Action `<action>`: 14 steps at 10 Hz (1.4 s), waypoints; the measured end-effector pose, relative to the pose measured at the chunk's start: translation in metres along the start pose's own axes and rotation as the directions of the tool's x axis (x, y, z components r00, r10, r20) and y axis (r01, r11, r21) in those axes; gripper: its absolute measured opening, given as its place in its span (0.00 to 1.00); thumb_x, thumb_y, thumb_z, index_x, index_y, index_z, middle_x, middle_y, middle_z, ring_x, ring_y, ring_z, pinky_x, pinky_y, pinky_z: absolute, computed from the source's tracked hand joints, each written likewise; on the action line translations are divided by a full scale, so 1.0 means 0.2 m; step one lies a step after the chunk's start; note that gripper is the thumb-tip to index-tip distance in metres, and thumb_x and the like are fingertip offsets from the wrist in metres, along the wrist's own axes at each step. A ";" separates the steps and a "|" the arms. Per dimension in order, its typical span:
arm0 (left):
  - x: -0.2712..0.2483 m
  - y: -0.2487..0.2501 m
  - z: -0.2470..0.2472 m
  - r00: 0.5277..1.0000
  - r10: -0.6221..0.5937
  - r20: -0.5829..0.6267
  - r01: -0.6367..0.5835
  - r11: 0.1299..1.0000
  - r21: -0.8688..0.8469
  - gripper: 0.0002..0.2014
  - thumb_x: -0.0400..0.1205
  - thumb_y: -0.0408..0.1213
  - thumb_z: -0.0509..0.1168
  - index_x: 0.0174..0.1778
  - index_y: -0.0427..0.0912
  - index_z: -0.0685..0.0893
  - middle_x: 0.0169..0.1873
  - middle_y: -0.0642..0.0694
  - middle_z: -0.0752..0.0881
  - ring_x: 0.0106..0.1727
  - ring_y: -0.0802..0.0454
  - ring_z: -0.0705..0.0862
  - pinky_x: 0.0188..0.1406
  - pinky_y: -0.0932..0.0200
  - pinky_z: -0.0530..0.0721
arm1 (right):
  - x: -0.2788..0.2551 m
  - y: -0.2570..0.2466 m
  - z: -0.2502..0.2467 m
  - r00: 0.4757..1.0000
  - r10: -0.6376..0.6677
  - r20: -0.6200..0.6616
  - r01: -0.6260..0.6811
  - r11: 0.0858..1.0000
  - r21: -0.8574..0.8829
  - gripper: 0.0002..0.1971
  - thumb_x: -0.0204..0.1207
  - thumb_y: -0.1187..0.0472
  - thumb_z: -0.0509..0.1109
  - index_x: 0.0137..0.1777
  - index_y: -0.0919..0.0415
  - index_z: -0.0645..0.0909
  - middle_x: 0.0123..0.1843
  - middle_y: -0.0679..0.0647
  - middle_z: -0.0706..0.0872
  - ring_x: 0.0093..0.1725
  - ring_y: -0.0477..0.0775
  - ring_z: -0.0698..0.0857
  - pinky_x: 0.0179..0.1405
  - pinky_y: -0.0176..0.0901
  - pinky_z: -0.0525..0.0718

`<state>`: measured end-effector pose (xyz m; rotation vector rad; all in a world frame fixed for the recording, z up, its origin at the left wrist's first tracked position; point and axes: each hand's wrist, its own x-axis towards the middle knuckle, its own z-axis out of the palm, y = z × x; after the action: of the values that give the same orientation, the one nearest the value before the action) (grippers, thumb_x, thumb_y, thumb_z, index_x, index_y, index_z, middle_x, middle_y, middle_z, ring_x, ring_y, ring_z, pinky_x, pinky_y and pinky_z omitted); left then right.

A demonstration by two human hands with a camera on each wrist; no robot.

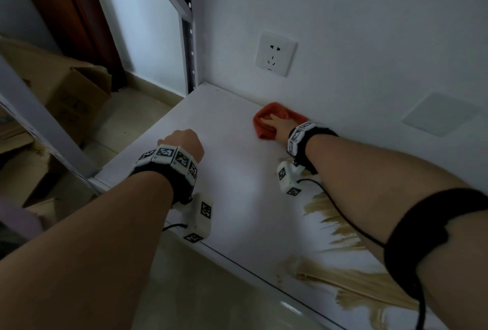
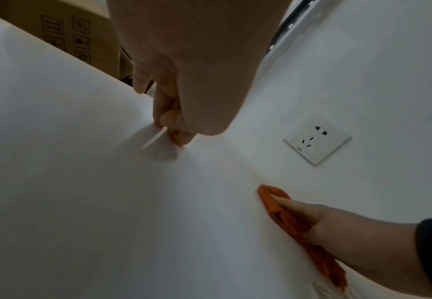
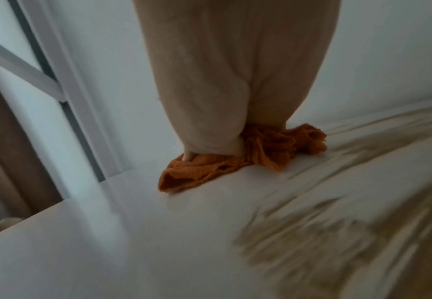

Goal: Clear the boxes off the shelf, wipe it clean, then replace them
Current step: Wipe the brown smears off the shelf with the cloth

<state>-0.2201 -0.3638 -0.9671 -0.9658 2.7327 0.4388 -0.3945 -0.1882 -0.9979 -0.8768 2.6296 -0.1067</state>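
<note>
The white shelf (image 1: 232,171) holds no boxes. My right hand (image 1: 270,120) lies palm down on an orange cloth (image 1: 264,133) at the back of the shelf, close to the wall. In the left wrist view its fingers (image 2: 294,204) stretch fairly straight over the cloth (image 2: 281,216), and in the right wrist view the cloth (image 3: 204,170) bunches under and beside the hand. My left hand (image 1: 182,142) rests near the shelf's left end with its fingers (image 2: 163,113) curled under, touching the board, nothing in them. An open cardboard box (image 1: 71,92) sits on the floor to the left.
A wall socket (image 1: 276,53) sits above the cloth and a blank cover plate (image 1: 441,114) further right. The rack's perforated upright (image 1: 188,39) stands at the back left corner. The shelf's right half has patches (image 1: 343,226) where the white coating is worn to bare wood.
</note>
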 end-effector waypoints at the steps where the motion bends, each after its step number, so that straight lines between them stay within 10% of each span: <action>1: 0.00 0.00 0.00 1.000 -0.013 0.003 0.013 1.000 0.000 0.11 0.82 0.32 0.56 0.53 0.33 0.83 0.58 0.34 0.83 0.59 0.37 0.82 0.66 0.48 0.76 | -0.03 0.12 -0.01 0.998 0.066 -0.011 -0.066 0.997 -0.030 0.28 0.82 0.55 0.62 0.81 0.49 0.60 0.84 0.55 0.57 0.82 0.59 0.59 0.81 0.54 0.58; 3: 0.01 0.01 0.01 0.999 -0.037 0.007 0.037 0.999 -0.021 0.12 0.83 0.32 0.57 0.53 0.31 0.83 0.57 0.33 0.84 0.59 0.36 0.83 0.63 0.49 0.78 | -0.13 0.12 0.02 0.992 0.127 0.011 -0.127 0.992 0.011 0.28 0.82 0.59 0.61 0.82 0.49 0.59 0.83 0.56 0.58 0.82 0.61 0.60 0.81 0.54 0.59; 5: 0.05 -0.02 0.01 0.996 0.005 0.091 -0.008 0.999 0.033 0.15 0.85 0.33 0.54 0.60 0.32 0.83 0.62 0.36 0.83 0.63 0.38 0.82 0.51 0.56 0.77 | -0.18 -0.21 0.09 0.994 -0.078 0.082 0.071 0.993 0.092 0.27 0.81 0.61 0.62 0.79 0.48 0.65 0.83 0.56 0.60 0.82 0.61 0.59 0.81 0.54 0.57; 8: 0.05 -0.06 0.01 0.989 0.079 0.128 -0.094 0.989 0.117 0.17 0.84 0.34 0.53 0.65 0.40 0.82 0.66 0.40 0.81 0.66 0.42 0.80 0.61 0.55 0.78 | -0.26 -0.28 0.13 0.963 -0.225 0.147 0.205 0.969 0.140 0.25 0.83 0.67 0.60 0.79 0.59 0.65 0.84 0.57 0.55 0.84 0.58 0.53 0.78 0.35 0.48; 11: 0.06 -0.07 0.02 0.986 0.106 0.131 -0.125 0.981 0.151 0.19 0.84 0.32 0.53 0.69 0.39 0.80 0.69 0.40 0.78 0.69 0.41 0.77 0.67 0.53 0.75 | -0.23 -0.17 0.00 0.992 0.070 0.108 -0.087 0.984 0.159 0.25 0.83 0.65 0.57 0.81 0.58 0.62 0.82 0.60 0.60 0.81 0.60 0.60 0.78 0.44 0.57; 13: -0.02 -0.04 -0.01 0.986 0.107 0.127 -0.131 0.970 0.204 0.21 0.86 0.31 0.50 0.76 0.39 0.73 0.74 0.38 0.73 0.73 0.40 0.74 0.72 0.53 0.71 | -0.29 -0.51 0.12 0.966 -0.186 0.180 0.150 0.969 0.197 0.21 0.81 0.65 0.63 0.74 0.54 0.71 0.79 0.55 0.65 0.82 0.60 0.58 0.80 0.46 0.56; 14: -0.07 -0.04 -0.03 0.985 0.092 0.143 -0.119 0.975 0.189 0.23 0.87 0.30 0.49 0.80 0.42 0.66 0.78 0.40 0.67 0.78 0.41 0.68 0.77 0.50 0.63 | -0.38 -0.47 0.14 0.919 -0.338 0.202 0.306 0.936 0.171 0.23 0.80 0.72 0.62 0.75 0.65 0.70 0.80 0.56 0.64 0.83 0.56 0.56 0.71 0.17 0.53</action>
<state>-0.2041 -0.3641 -0.9589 -0.7170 2.6535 0.2339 -0.2750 -0.2186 -0.9829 -1.1920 2.2187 -0.2520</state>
